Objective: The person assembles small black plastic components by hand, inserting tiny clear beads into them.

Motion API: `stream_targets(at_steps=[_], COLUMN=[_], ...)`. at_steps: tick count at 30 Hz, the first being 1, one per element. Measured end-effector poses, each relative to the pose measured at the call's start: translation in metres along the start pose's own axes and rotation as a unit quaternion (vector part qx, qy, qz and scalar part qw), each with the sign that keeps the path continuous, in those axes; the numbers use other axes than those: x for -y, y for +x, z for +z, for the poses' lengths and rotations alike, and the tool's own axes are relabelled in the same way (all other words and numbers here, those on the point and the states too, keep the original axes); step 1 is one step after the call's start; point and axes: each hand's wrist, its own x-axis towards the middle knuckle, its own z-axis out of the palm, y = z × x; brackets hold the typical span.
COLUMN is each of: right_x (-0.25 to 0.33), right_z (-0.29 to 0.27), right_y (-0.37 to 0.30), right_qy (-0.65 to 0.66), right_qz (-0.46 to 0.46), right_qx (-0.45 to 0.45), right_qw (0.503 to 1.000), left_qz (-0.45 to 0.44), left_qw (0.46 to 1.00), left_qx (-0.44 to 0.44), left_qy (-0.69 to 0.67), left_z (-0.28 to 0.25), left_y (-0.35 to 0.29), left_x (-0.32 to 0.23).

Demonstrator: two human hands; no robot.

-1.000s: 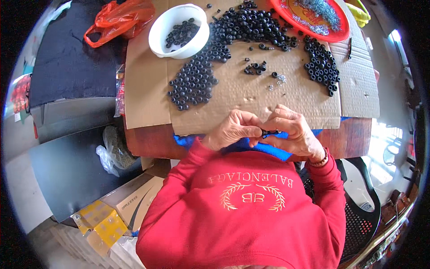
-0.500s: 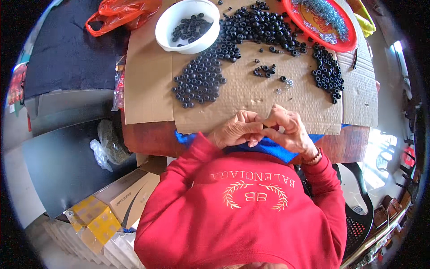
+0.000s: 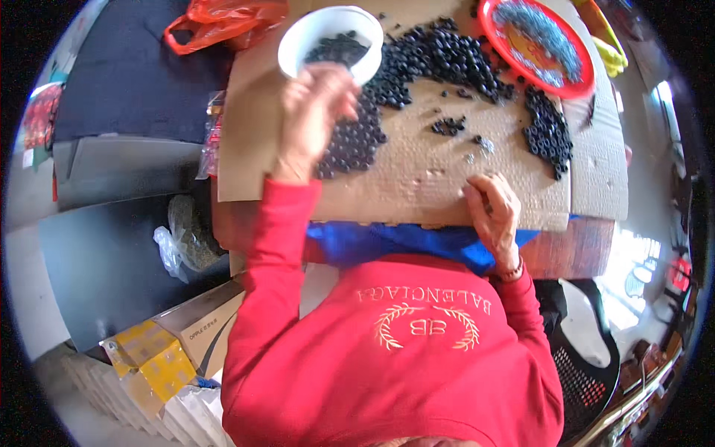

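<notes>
My blurred left hand [image 3: 316, 104] covers the near rim of a white bowl [image 3: 294, 45], upper left of centre, black ring-shaped pieces [image 3: 339, 49] inside; my right hand [image 3: 494, 205] curls loosely, right of centre. Whether either grips anything, I cannot tell. Cardboard [image 3: 417, 190] lies below.

The tabletop [image 3: 577, 249] is reddish-brown wood, seen along its near edge. On its left stands a unit [image 3: 141, 89] with a dark, cloth-like top and a grey side; nearer lies a flat black surface [image 3: 104, 261]. At lower left sit a carton [image 3: 160, 365] in yellow tape and a pale ridged stack [image 3: 108, 395]. A black chair [image 3: 588, 380] with a perforated panel stands off the near right corner. Beyond, the pale floor [image 3: 648, 164] carries a white glare [image 3: 633, 257]. Clutter at the right rim is too small to tell.
</notes>
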Motion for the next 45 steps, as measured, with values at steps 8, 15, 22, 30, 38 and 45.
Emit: stream_targets(at_steps=[8,15,22,30,38,45], right_x=[-0.015,-0.015,-0.027,-0.026,-0.026,-0.025], right_z=[0.001,0.015,0.021,0.019,0.019,0.016], right_y=[-0.003,0.011,0.014,0.015,0.014,0.016], right_qy=[-0.109,-0.233,-0.293,-0.256,-0.236,-0.166], right_qz=[-0.057,-0.009,-0.05,-0.038,-0.02,-0.019], right_qx=[-0.097,-0.083,-0.058,-0.053,-0.069,-0.094], right_qw=[0.988,0.969,0.953,0.964,0.969,0.982], left_qz=[0.12,0.067,0.157,0.153,0.142,0.124], left_qw=[0.939,0.908,0.862,0.836,0.873,0.868], left_qx=[-0.115,0.028,0.034,0.095,0.087,0.002], left_qy=[0.301,0.412,0.481,0.518,0.458,0.481], left_z=[0.021,0.077,0.09,0.094,0.096,0.068], left_y=[-0.004,-0.051,-0.027,-0.016,-0.028,-0.002], left_x=[0.018,0.082,0.087,0.101,0.09,0.079])
